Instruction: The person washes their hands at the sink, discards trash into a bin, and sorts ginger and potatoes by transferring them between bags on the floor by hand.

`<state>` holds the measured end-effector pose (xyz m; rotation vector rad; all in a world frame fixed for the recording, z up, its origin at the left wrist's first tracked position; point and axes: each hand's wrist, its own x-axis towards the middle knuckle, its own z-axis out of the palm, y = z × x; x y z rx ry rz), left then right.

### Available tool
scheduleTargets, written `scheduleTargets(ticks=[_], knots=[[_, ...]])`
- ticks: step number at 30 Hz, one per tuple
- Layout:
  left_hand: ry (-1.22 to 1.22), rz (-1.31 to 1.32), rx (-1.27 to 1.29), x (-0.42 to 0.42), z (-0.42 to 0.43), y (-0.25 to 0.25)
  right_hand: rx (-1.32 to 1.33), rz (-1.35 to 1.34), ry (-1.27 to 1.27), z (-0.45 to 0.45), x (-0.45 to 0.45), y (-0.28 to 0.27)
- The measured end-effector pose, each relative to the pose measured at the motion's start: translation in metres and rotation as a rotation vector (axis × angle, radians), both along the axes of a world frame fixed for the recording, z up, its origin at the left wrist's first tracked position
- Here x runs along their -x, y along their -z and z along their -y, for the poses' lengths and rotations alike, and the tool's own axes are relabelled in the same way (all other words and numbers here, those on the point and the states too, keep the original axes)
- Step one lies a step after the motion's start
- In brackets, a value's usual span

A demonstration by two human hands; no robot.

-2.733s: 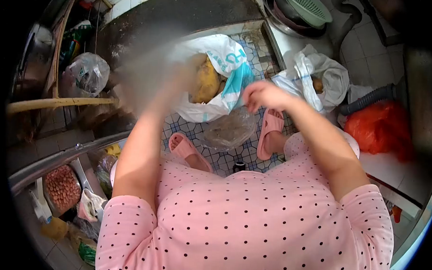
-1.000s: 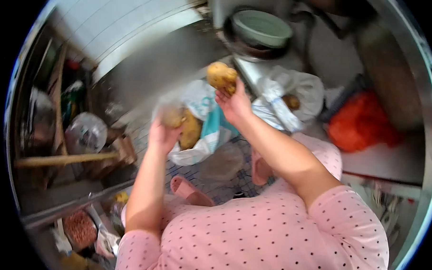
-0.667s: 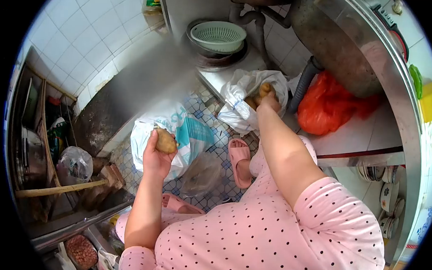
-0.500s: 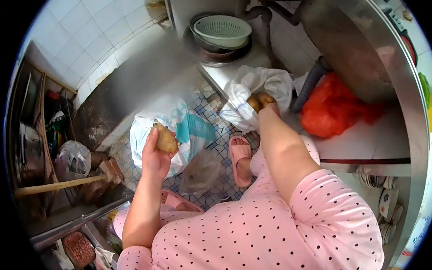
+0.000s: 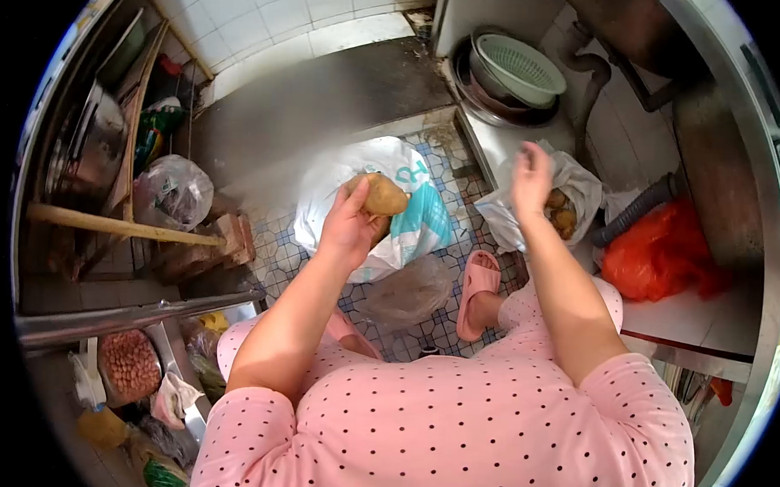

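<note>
My left hand (image 5: pixel 346 229) is closed around a tan potato (image 5: pixel 385 195), holding it above a white and teal plastic bag (image 5: pixel 425 221) on the floor. Something brown just below the held potato is partly hidden by my fingers. My right hand (image 5: pixel 531 181) is raised over the edge of a second white plastic bag (image 5: pixel 581 183); its fingers point upward, somewhat blurred, and no object shows in them. Several potatoes (image 5: pixel 563 217) lie inside that second bag, partly covered by my wrist.
A clear plastic bag (image 5: pixel 412 289) lies on the tiled floor near my pink slippers (image 5: pixel 478 289). Stacked basins with a green colander (image 5: pixel 523 69) stand at the back right. A red bag (image 5: pixel 656 257) sits beside a grey hose (image 5: pixel 636 213). A wooden stick (image 5: pixel 124 224) juts from the left.
My right hand has come up out of the bag of potatoes. My left hand still holds its potato, now tilted differently over the teal bag. The camera view has turned left.
</note>
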<state>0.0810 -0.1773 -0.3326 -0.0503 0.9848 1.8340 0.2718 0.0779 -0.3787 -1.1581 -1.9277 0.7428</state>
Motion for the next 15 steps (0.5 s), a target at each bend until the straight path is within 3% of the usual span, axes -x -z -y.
scheduleTargets(ticks=[2,3,4,5,8,11,15], knots=[[0.015,-0.011,-0.009,0.007,0.005,0.006,0.381,-0.222,-0.551,0.066,0.051,-0.037],[0.035,0.003,-0.045,0.01,0.007,0.011,0.293,-0.161,-0.672,0.089,0.068,-0.026],[0.057,0.016,-0.081,0.013,0.009,0.016,0.405,-0.039,-0.771,0.116,0.076,-0.056],[0.078,0.028,-0.116,0.016,0.011,0.018,0.494,0.09,-0.81,0.128,0.083,-0.062],[0.012,0.016,-0.182,0.005,0.015,-0.019,0.705,-0.076,-0.7,0.146,0.106,-0.053],[-0.031,-0.013,-0.235,0.018,0.021,-0.01,0.862,-0.24,-0.709,0.159,0.117,-0.052],[-0.215,-0.169,-0.112,0.008,0.021,-0.004,1.029,-0.516,-0.665,0.186,0.114,-0.051]])
